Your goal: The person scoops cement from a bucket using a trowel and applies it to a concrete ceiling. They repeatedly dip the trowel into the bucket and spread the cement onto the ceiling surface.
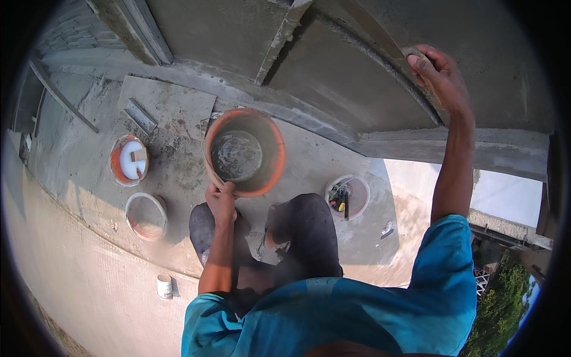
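Observation:
My left hand (221, 201) is closed on the near-left rim of a large orange bucket (275, 178), where its handle seems to lie. The bucket's inside is coated grey, and cloudy grey water (237, 156) covers its bottom. Up at the right, my right hand (439, 76) reaches out to a grey plastered wall (493, 77). Its fingers pinch a small grey-brown piece (411, 53) against a raised strip edge; its kind is not clear. A dark groove with a rough border (380, 65) runs along the wall beside this hand.
To the left stand an orange bucket with white contents (118, 174) and a pale-rimmed bucket (163, 206). A white tub of tools (363, 205) sits right of my knees. A small white can (165, 287) stands lower left. A metal channel piece (140, 116) lies on a board.

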Demonstrator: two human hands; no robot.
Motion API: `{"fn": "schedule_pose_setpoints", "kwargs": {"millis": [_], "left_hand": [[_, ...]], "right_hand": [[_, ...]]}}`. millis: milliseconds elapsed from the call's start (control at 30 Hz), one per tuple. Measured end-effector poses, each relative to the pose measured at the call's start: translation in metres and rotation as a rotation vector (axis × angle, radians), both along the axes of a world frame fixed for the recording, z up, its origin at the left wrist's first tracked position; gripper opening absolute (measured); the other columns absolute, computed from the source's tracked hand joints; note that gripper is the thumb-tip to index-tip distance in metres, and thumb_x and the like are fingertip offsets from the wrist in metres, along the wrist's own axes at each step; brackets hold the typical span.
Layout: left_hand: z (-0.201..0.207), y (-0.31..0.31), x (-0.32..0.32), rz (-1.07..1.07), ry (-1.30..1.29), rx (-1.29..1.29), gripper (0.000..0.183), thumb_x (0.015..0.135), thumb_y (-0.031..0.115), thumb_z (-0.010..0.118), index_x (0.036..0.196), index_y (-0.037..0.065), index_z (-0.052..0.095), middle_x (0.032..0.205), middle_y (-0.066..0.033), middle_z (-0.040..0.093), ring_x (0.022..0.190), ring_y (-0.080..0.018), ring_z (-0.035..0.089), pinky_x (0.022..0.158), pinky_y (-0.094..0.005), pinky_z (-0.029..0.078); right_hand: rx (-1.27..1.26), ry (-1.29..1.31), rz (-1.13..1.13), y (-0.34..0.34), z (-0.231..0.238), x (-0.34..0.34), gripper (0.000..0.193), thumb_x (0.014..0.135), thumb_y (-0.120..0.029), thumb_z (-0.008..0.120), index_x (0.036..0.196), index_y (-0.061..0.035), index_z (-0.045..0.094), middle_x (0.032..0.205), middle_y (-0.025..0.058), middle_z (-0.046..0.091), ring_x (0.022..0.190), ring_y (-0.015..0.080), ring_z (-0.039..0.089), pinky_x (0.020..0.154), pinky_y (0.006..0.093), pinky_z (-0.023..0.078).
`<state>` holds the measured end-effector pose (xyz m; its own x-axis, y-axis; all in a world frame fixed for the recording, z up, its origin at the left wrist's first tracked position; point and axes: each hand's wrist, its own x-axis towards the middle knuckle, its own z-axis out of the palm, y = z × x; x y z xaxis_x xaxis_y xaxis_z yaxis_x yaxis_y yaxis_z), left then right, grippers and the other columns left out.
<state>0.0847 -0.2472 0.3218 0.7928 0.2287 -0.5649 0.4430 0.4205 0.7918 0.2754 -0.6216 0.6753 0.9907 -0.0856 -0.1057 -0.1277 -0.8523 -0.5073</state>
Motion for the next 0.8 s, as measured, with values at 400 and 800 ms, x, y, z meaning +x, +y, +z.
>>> {"fn": "schedule_pose_setpoints", "kwargs": {"millis": [400,800], "left_hand": [[0.225,-0.060,-0.016,-0.046,-0.189,0.177,0.046,0.086,-0.001,0.063,0.131,-0.010,0.054,0.077,0.0041,0.057,0.068,-0.0022,0.049,0.065,-0.0179,0.042],[0.352,-0.048,0.017,-0.037,-0.305,0.201,0.037,0.086,0.000,0.064,0.122,-0.006,0.059,0.091,-0.0019,0.065,0.077,-0.0055,0.057,0.070,-0.0213,0.049]], "right_hand": [[-0.430,0.353,0.331,0.079,0.002,-0.132,0.035,0.088,-0.037,0.072,0.116,-0.0171,0.069,0.107,0.0050,0.070,0.103,0.0276,0.069,0.085,0.0460,0.054],[-0.339,-0.235,0.179,0.074,0.053,-0.158,0.027,0.083,-0.034,0.075,0.106,-0.0202,0.073,0.097,0.0005,0.063,0.094,0.0224,0.067,0.079,0.0443,0.051]]}}
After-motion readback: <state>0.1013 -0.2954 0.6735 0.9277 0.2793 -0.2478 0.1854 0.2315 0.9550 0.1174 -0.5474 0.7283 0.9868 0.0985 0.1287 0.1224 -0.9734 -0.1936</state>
